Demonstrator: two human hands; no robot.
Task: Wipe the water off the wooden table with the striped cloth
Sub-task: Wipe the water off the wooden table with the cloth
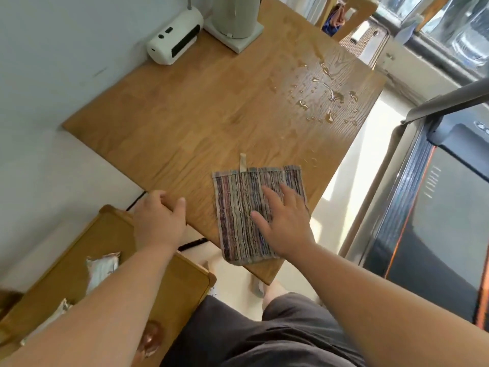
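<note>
The striped cloth (238,207) lies flat near the front corner of the wooden table (185,123), a small beige loop sticking out of its far edge. My right hand (284,223) rests palm down on the cloth's right half, fingers spread. My left hand (158,221) curls over the table's near edge, to the left of the cloth. Spilled water (328,96) sits in drops and small puddles on the table's far right part, well beyond the cloth.
A white heater-like device (174,38) and a pale appliance on a square base (234,22) stand at the table's far side by the wall. A wooden chair seat with wrapped packets (102,266) is lower left. A treadmill (436,207) runs along the right.
</note>
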